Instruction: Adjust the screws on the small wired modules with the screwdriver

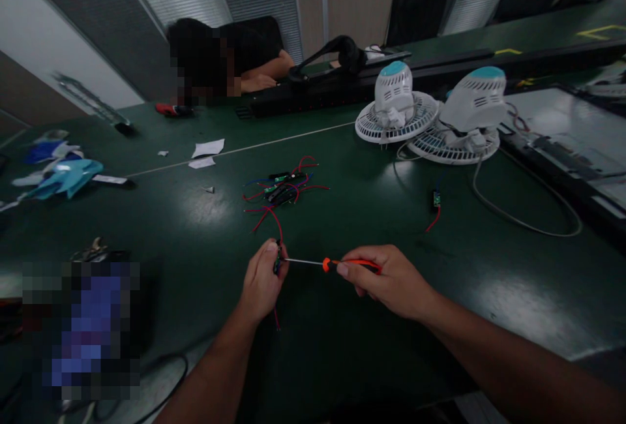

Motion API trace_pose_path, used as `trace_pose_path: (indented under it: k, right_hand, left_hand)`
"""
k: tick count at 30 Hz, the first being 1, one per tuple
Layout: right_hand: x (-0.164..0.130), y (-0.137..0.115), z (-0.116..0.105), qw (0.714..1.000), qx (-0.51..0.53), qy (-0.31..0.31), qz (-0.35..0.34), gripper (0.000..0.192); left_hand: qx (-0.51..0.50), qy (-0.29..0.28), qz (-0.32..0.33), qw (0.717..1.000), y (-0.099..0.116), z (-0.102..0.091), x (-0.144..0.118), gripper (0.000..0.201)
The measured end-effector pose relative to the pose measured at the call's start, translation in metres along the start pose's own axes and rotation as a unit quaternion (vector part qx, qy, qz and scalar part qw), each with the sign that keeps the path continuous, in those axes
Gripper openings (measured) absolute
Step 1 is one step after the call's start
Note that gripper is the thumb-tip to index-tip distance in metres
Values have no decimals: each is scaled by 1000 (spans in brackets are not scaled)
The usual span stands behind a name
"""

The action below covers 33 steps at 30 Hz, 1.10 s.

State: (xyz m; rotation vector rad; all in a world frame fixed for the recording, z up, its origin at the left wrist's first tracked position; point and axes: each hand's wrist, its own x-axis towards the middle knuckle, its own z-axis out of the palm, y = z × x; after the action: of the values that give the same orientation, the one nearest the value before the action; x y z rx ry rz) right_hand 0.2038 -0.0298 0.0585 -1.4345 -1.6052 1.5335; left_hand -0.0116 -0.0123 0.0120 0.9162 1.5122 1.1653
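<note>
My left hand is closed around a small circuit board with a red wire rising from its top and another hanging below. In my right hand is a screwdriver with an orange and black handle, gripped in the fingers. Its thin metal shaft points left, and the tip meets the board or lies right at it; exact contact cannot be made out. Beyond my left hand lies a pile of similar boards with red and blue wires. One more wired board rests apart on the right.
Two white fan heads with blue caps lie grille-down at the back right, a cable trailing from them. Paper scraps and blue plastic wrapping lie left. A pixelated object sits near left. A person leans on the far side.
</note>
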Motion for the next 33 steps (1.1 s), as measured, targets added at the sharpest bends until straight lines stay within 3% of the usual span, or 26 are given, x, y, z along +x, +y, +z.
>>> trace_pose_path:
  k: [3,7,15,27,33]
  right_hand:
    - [-1,2,1,1000,-2,17,-15,41]
    - [-3,5,0,999,-23,-28,-1,56]
    - [-2,2,-2,997,-26,-58,34,37]
    - [-2,2,-5,995,-89,-26,-36,39]
    - [-1,-1,-4,997,-77,-26,-19,35]
  left_hand:
    - [-37,-22,-12,999,-5,-1,1,34]
    - [-41,-32,-14,999,-4,-1,1,33]
    - [-41,-17,-11,999,0,2,0,36]
    - [-27,-8,-17,999,9,5,-3,33]
    - [-37,-39,-2,999,4,2,-1,35]
